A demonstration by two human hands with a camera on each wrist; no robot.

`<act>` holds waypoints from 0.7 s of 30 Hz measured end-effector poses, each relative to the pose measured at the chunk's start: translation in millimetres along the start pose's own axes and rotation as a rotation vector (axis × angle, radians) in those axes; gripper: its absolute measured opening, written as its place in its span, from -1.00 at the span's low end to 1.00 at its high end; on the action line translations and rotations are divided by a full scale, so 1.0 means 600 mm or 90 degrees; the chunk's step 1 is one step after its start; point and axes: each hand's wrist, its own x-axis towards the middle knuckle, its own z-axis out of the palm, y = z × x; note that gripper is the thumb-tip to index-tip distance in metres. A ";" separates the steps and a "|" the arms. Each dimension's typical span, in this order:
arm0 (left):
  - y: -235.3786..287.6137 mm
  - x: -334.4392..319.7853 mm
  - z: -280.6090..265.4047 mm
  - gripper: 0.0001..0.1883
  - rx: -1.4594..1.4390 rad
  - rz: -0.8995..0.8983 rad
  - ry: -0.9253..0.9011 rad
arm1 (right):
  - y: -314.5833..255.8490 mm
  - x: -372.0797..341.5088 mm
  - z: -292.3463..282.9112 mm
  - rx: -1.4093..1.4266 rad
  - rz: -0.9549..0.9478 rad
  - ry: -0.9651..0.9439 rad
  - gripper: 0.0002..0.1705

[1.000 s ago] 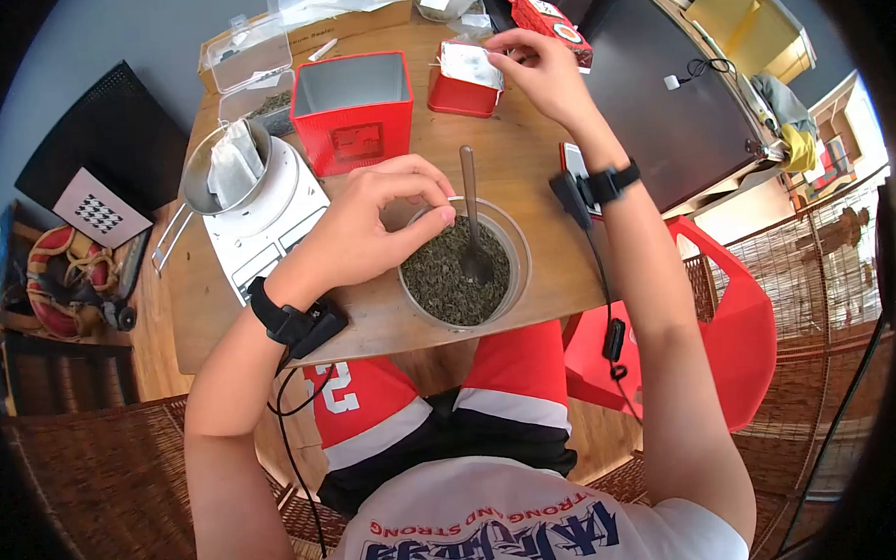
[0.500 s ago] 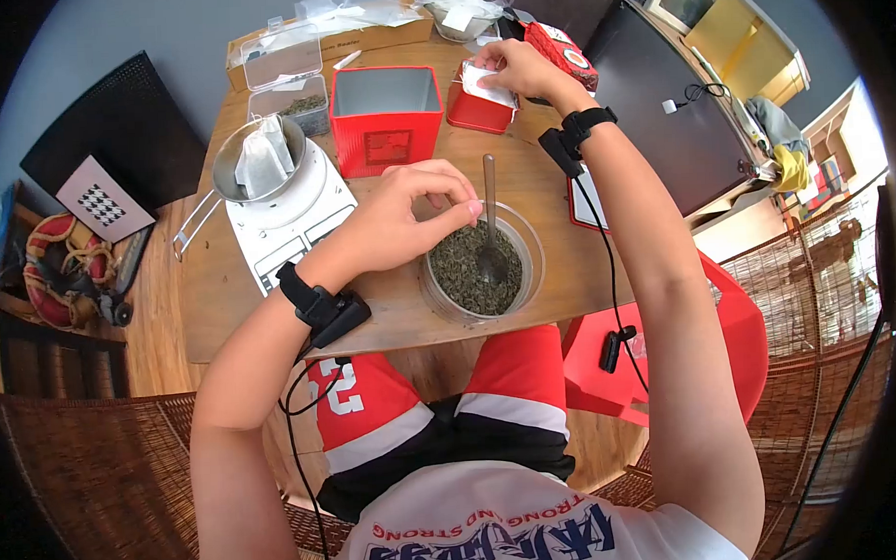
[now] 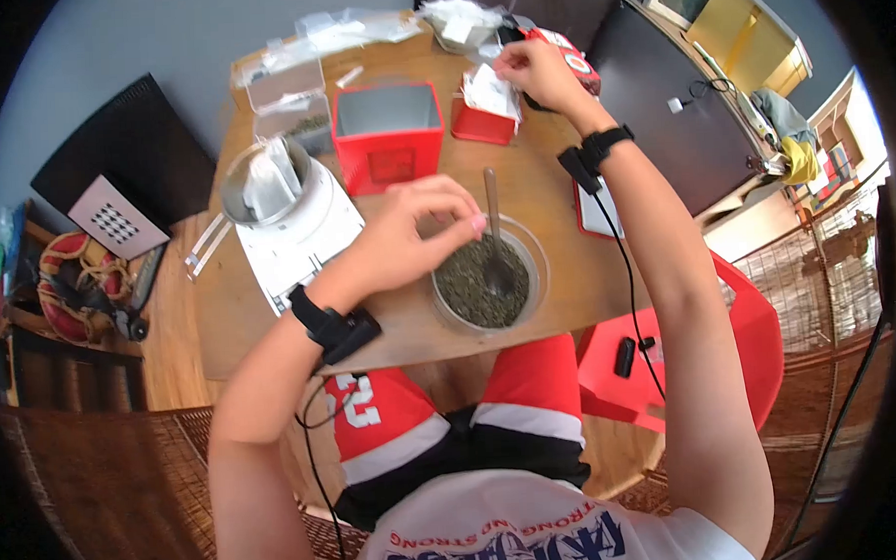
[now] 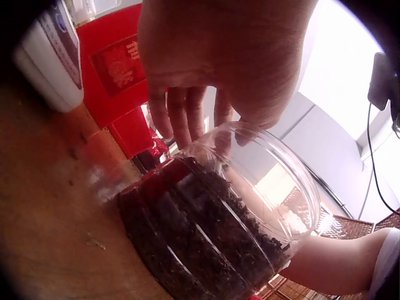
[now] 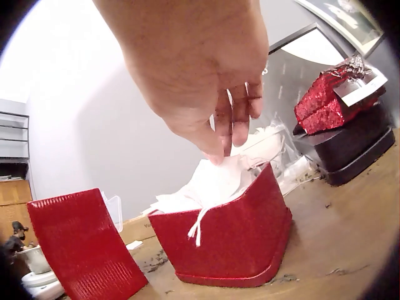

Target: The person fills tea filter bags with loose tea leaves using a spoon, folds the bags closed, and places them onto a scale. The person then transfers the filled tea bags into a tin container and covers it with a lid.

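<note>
My right hand [image 3: 550,79] is over a small red tin [image 3: 480,127] stacked with white tea bags. In the right wrist view, its thumb and a finger pinch the top of one white tea bag [image 5: 220,180]; a white string hangs over the tin's front. My left hand [image 3: 402,237] hovers by the rim of a clear plastic jar [image 4: 284,169], fingers loosely bent and nothing visible in them. Dark dried leaves [image 3: 468,287] partly fill the jar. A spoon [image 3: 493,204] stands in them, its handle close to my left thumb.
Left of the jar is a white scale [image 3: 294,251] bearing a metal pan [image 3: 226,194] with filled tea bags. A larger open red tin [image 3: 389,154] stands behind, beside a clear lidded box [image 3: 310,137]. A shiny red packet [image 5: 322,103] lies at the back right.
My right hand has risen slightly from the small tin, and the white tea bag in it stands up higher. My left hand keeps its place by the jar. The head view has shifted a little.
</note>
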 end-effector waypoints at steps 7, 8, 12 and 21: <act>-0.003 -0.001 0.002 -0.87 -0.019 0.016 0.003 | -0.021 -0.015 -0.024 0.029 -0.069 0.114 -0.81; -0.005 0.000 0.001 -0.87 -0.008 0.008 0.012 | -0.034 -0.019 -0.033 0.052 -0.060 0.124 -0.81; -0.014 -0.005 0.005 -0.85 -0.031 0.004 0.008 | -0.079 -0.037 -0.059 0.110 -0.088 0.120 -0.80; -0.009 -0.002 0.003 -0.90 -0.041 0.046 0.062 | -0.217 -0.138 -0.074 0.163 -0.179 0.105 -0.81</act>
